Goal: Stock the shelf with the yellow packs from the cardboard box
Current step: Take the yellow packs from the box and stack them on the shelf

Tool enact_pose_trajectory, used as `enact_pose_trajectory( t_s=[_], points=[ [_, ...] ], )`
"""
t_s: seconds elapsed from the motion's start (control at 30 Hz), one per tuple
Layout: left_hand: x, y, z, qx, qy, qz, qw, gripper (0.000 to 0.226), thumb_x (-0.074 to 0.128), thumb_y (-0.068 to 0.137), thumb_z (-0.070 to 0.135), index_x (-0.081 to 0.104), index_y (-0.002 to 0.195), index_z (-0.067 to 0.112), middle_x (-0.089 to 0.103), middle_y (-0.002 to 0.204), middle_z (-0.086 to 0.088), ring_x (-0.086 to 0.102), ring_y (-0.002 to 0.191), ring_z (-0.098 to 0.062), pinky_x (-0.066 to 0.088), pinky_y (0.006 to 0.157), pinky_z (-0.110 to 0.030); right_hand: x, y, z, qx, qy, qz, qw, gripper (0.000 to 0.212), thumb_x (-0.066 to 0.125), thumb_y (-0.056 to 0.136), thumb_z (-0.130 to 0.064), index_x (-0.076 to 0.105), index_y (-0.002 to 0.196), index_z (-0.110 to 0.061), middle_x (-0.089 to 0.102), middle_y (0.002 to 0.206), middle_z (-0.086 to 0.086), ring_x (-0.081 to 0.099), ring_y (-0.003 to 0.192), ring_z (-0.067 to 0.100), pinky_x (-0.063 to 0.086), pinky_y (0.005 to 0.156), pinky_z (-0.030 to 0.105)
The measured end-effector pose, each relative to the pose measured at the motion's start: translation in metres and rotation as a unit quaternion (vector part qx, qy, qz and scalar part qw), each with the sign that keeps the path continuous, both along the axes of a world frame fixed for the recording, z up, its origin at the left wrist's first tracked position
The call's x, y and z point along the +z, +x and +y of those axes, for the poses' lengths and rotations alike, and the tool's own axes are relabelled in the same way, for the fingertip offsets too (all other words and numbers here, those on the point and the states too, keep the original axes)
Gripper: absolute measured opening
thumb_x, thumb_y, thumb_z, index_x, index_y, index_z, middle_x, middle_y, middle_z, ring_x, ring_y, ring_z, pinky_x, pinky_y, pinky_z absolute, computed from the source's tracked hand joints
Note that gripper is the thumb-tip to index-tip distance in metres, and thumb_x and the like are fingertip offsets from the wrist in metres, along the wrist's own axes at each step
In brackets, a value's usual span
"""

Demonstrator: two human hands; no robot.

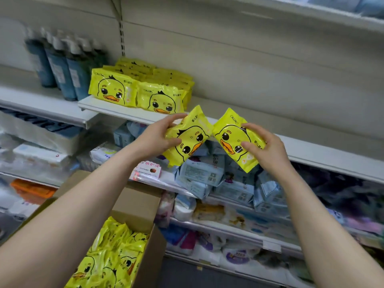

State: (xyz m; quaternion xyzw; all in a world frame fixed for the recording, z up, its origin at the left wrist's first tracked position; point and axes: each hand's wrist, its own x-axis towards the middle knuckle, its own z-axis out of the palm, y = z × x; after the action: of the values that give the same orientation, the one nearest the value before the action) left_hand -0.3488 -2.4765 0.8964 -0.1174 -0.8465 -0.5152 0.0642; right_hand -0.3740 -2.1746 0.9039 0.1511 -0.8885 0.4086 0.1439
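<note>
My left hand (161,135) grips a yellow duck-print pack (192,140), tilted, just below the front edge of the white shelf (311,148). My right hand (268,149) holds a second yellow pack (230,138) beside it, their upper corners almost touching. Several yellow packs (141,88) stand in rows on the shelf's left part, up and to the left of my hands. The open cardboard box (137,206) sits low at the left with several yellow packs (112,256) inside.
Blue pump bottles (62,67) stand on the neighbouring shelf to the left of the stocked packs. The shelf to the right of the yellow rows is bare. Lower shelves hold pale blue packets (209,177), tissue packs and rolls. Another shelf runs overhead at top right.
</note>
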Motion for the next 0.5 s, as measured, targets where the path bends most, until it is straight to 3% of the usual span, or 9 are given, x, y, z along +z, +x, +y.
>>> enact_pose_trajectory(
  t_s=[0.07,0.2,0.37,0.5],
  points=[
    [0.01,-0.01,0.006,0.009,-0.032,0.017,0.999,0.065,0.068,0.088,0.008,0.043,0.141,0.035,0.058,0.121,0.005,0.058,0.111,-0.013,0.054,0.088,-0.033,0.006,-0.013,0.002,-0.011,0.0,0.007,1.0,0.046,0.073,0.085,-0.018,0.062,0.125,-0.037,0.063,0.112,-0.015,0.054,0.101,-0.001,0.039,0.081,0.011],
    [0.032,-0.044,0.018,0.024,-0.086,0.057,0.994,0.067,0.069,0.087,0.009,0.041,0.144,0.027,0.053,0.136,0.004,0.047,0.123,-0.007,0.04,0.095,-0.022,0.011,-0.042,0.007,-0.012,-0.009,0.013,1.0,0.048,0.074,0.083,-0.015,0.061,0.122,-0.039,0.066,0.114,-0.01,0.06,0.105,0.013,0.047,0.093,0.032],
    [0.065,-0.11,0.032,0.046,-0.136,0.07,0.987,0.072,0.072,0.085,0.016,0.036,0.148,0.018,0.048,0.145,-0.003,0.045,0.133,-0.018,0.04,0.103,-0.028,0.018,-0.072,0.019,-0.028,-0.008,0.016,0.999,0.048,0.074,0.082,-0.013,0.059,0.117,-0.042,0.066,0.112,-0.01,0.061,0.102,0.014,0.047,0.093,0.031],
    [0.093,-0.166,0.036,0.077,-0.223,0.091,0.968,0.06,0.069,0.087,0.023,0.047,0.142,0.015,0.052,0.142,-0.005,0.048,0.13,-0.023,0.037,0.101,-0.026,0.028,-0.104,0.032,-0.048,0.027,0.016,0.998,0.049,0.076,0.08,-0.016,0.056,0.118,-0.039,0.066,0.112,-0.009,0.063,0.1,0.019,0.051,0.091,0.038]
  ],
)
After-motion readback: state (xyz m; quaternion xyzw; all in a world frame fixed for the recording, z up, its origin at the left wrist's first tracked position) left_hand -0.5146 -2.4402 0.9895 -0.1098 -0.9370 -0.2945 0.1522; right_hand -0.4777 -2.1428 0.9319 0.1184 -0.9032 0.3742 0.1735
